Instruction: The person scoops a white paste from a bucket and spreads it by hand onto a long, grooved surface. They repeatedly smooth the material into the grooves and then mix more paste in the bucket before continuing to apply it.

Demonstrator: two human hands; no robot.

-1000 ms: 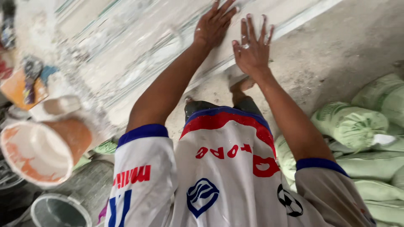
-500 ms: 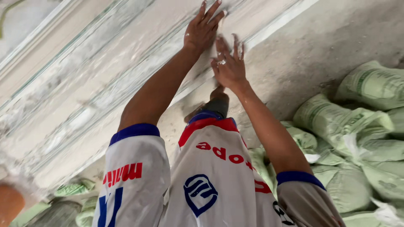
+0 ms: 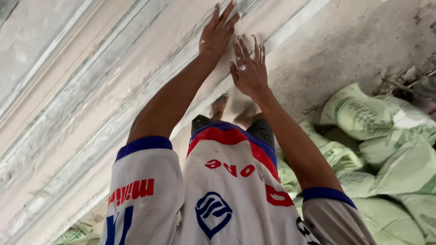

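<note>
Several pale green sacks (image 3: 386, 149) lie piled on the floor, to the right of the right hand (image 3: 249, 72) and lower in the picture. They are soft and bulging, with darker green print on their sides. One sack (image 3: 359, 115) lies on top, nearest to that hand but well apart from it. Another green sack (image 3: 72, 235) shows at the bottom left edge, far below the left hand (image 3: 219, 32).

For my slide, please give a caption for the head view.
Both bare hands, left hand and right hand, press flat on a long white moulded plaster strip.
</note>
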